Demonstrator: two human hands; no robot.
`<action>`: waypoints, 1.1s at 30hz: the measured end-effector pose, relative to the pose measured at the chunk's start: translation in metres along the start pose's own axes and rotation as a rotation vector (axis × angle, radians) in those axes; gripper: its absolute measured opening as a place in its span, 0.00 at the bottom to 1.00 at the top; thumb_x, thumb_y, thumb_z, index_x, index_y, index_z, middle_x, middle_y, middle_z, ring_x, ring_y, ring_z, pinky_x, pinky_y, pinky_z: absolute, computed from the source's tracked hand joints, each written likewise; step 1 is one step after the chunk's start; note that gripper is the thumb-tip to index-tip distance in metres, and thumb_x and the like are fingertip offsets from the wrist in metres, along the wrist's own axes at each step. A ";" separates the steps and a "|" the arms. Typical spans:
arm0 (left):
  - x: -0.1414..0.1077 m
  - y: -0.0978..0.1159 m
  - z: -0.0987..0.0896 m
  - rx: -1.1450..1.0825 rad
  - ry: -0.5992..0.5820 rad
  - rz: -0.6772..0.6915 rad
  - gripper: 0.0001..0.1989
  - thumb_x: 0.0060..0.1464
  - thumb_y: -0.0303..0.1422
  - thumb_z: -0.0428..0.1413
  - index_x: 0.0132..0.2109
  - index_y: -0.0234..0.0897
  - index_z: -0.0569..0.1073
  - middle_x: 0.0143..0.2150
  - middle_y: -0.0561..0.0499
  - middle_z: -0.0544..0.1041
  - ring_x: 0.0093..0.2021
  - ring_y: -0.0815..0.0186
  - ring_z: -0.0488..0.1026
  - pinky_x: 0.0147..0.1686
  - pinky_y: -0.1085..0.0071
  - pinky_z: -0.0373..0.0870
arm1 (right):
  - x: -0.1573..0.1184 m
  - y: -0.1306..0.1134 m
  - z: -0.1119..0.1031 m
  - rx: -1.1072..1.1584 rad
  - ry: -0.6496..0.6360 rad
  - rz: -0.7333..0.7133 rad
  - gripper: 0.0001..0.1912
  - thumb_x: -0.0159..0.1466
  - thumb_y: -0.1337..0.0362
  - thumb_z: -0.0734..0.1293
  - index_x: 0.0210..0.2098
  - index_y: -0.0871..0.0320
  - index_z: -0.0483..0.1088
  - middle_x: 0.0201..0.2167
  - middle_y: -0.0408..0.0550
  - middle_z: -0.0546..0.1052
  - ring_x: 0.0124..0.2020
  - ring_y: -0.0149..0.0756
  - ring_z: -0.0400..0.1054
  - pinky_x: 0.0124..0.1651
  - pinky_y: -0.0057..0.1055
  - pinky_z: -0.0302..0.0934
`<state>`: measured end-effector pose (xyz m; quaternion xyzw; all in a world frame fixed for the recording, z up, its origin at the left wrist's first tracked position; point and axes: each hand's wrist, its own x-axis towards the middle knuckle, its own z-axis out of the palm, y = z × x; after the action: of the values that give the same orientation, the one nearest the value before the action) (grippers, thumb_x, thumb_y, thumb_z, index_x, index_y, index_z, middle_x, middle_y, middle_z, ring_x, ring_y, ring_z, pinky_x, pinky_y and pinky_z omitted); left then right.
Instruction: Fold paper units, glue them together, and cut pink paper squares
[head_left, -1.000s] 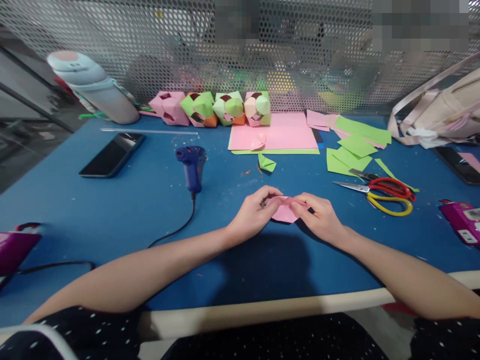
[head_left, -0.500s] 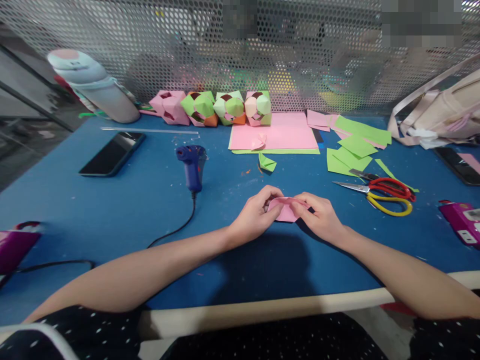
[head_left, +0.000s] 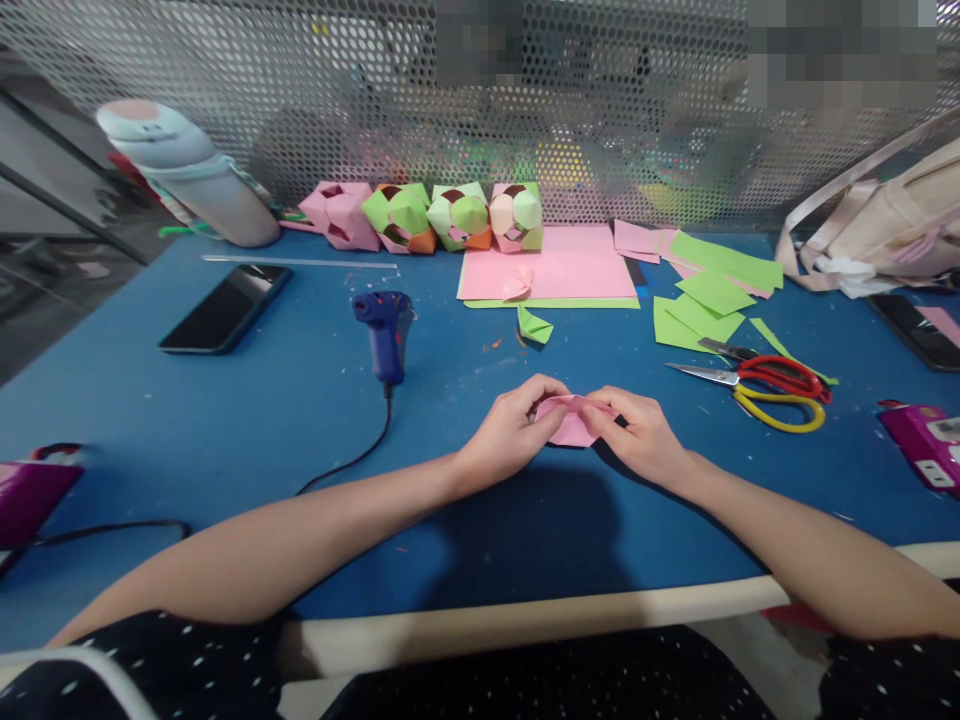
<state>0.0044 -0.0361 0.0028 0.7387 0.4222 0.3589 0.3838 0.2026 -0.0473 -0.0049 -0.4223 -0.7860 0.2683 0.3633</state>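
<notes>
My left hand (head_left: 514, 430) and right hand (head_left: 634, 428) are both clamped on one pink paper (head_left: 574, 430), thumbs toward me and fingers mostly hidden behind it. The pink paper is folded, and I hold it near the middle of the blue tabletop (head_left: 240, 420), between my two hands; a dark shadow falls just in front of it. I cannot tell whether its lower edge touches the surface. Beyond my fingers sits a green fold (head_left: 535, 327), near the front edge of a pink sheet (head_left: 562, 262) that lies over a green one. A small pink fold (head_left: 517, 287) rests on that pink sheet. Four paper balls (head_left: 397, 218) stand in a row along the mesh (head_left: 600, 130), the rightmost in front of the sheet's back left corner. To my left, the glue gun (head_left: 386, 340) has its cord running back toward my forearm; farther left lies a phone (head_left: 225, 308), with a clear stick (head_left: 300, 262) behind it and a bottle (head_left: 191, 175) at the far left corner. To my right, the scissors (head_left: 784, 390), one handle red and one yellow, lie with their blades pointing left, beside a cutter (head_left: 735, 350) and loose green papers (head_left: 701, 315). A pale bag (head_left: 885, 220) leans at the far right.
</notes>
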 end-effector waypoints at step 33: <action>0.001 0.000 0.000 -0.006 -0.012 -0.025 0.07 0.60 0.31 0.51 0.40 0.35 0.72 0.33 0.53 0.75 0.31 0.71 0.69 0.32 0.76 0.64 | 0.001 0.000 0.000 -0.020 -0.006 -0.019 0.09 0.68 0.63 0.61 0.40 0.58 0.72 0.32 0.44 0.76 0.31 0.29 0.67 0.36 0.27 0.60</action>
<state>0.0047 -0.0354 0.0027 0.7343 0.4279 0.3508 0.3933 0.2024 -0.0462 -0.0043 -0.4175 -0.7938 0.2580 0.3592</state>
